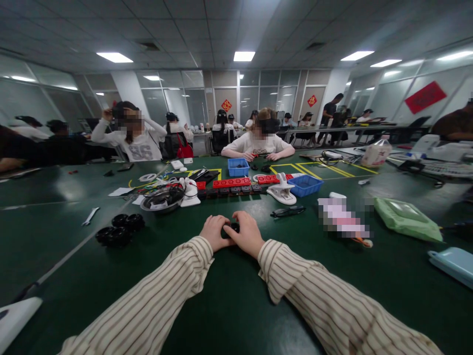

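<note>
Here, left fingers (217, 220) and right fingers (242, 218) grip a black part (235, 227); shirt (138, 150) reads "96".

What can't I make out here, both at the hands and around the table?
In the head view:
1. Black object: mostly hidden by the left hand and right hand; its full shape doesn't show.
2. White object, lower left: cut off by the left edge.
3. Light blue object: cut off by the right edge.
4. Pink item: blurred by pixelation.
5. Dark pieces in the far blue bin: too small to identify.
</note>
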Demonstrator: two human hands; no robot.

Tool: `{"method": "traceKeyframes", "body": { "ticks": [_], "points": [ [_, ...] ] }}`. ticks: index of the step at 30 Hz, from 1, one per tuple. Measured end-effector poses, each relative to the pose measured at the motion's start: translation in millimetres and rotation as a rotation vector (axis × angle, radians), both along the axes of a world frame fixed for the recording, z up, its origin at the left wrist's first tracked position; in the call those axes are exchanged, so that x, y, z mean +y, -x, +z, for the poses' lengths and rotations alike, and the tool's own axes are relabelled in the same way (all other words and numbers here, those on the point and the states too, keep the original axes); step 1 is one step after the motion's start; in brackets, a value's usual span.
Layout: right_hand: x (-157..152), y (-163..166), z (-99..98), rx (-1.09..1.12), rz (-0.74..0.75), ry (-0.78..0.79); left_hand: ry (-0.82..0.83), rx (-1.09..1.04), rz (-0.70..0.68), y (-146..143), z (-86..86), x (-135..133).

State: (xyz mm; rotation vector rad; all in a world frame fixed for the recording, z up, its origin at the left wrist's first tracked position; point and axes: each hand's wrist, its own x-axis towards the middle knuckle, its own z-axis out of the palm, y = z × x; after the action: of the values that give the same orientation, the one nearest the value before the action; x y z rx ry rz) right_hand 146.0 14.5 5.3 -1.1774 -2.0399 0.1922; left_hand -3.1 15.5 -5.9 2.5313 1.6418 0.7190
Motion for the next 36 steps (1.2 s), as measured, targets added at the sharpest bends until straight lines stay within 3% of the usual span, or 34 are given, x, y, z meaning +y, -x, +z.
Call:
{"method": "traceKeyframes", "body": {
  "ticks": [4,13,20,23,30,36],
  "points": [
    [1,1,-0.5,-0.042,-0.008,0.006,0.015,0.05,0.011,-1,1.0,-1],
    [2,1,-2.1,-0.047,0.139,-0.026,0.031,0.067,-0.021,1,1.3,-1],
    [2,2,-1.7,-0.038,-0.034,0.034,0.006,0.087,0.039,-8,-0.2,-1],
    [3,1,-0.7,-0.039,0.037,0.025,0.016,0.075,0.022,-6,-1.9,1],
    [-2,-1,2.3,-0.026,0.266,-0.008,0.065,-0.04,-0.16,9,-5.7,9],
    [0,0,-0.4,-0.009,0.095,0.014,0.01,0.016,-0.063,2,-4.4,4]
  ]
}}
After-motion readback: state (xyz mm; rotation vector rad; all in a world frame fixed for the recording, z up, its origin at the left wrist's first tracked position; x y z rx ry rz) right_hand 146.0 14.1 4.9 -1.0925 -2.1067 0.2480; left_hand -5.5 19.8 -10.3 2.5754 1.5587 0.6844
